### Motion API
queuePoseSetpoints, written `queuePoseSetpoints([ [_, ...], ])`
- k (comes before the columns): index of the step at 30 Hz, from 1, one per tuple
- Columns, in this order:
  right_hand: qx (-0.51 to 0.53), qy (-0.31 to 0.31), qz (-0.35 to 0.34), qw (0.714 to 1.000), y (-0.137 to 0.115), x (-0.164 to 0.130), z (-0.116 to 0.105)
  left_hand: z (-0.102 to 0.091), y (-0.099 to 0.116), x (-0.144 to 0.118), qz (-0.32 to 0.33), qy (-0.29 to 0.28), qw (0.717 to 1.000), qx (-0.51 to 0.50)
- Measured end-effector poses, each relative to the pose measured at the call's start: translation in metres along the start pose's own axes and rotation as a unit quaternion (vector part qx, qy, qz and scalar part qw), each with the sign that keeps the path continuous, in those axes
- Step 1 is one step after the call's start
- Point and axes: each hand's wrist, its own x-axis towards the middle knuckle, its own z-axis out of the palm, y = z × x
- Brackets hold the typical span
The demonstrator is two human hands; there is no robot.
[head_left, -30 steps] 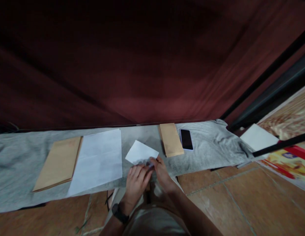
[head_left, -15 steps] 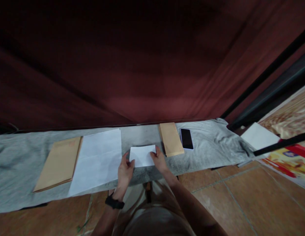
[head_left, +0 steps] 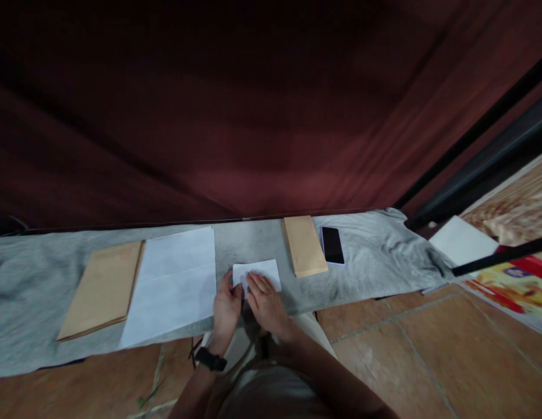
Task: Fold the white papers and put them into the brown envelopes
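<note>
With our left hand [head_left: 227,308] we are pinching a small white rectangular paper [head_left: 266,269] by its left end, lying partly beneath the pressed-together fingers of our right hand [head_left: 265,301]

Your passage: grey cloth [head_left: 251,241], twelve o'clock from your white paper [head_left: 266,268], to the curtain [head_left: 253,151]. Obstacles — large sheet [head_left: 177,279], nine o'clock; brown envelope [head_left: 305,247], two.

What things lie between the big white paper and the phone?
In the head view: a small white paper, then a narrow brown packet, with grey cloth around.
</note>
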Motion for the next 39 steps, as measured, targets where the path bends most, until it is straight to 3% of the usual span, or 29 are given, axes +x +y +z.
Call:
queuePoseSetpoints([
  [8, -0.059, -0.003, -0.016, 0.998, 0.004, -0.023, -0.001, 0.0, 0.0, -0.014, 0.021, 0.0, 0.98, 0.198],
  [13, -0.083, 0.009, -0.006, 0.997, 0.016, -0.03, -0.005, 0.006, -0.003, -0.014, 0.176, 0.072, 0.956, 0.224],
  [18, -0.09, -0.001, 0.002, 0.996, 0.019, -0.032, -0.001, 0.036, -0.001, -0.025, 0.293, -0.006, 0.939, 0.179],
  [23, -0.106, -0.005, -0.001, 0.994, 0.024, -0.036, -0.002, 0.055, -0.004, -0.044, 0.296, -0.055, 0.931, 0.207],
  [29, -0.108, 0.025, 0.013, 0.994, 0.033, -0.045, -0.012, 0.036, -0.018, -0.048, 0.308, -0.037, 0.924, 0.222],
  [39, -0.112, 0.036, 0.04, 0.992, 0.043, -0.056, -0.026, 0.015, -0.03, -0.048, 0.269, 0.009, 0.938, 0.216],
])
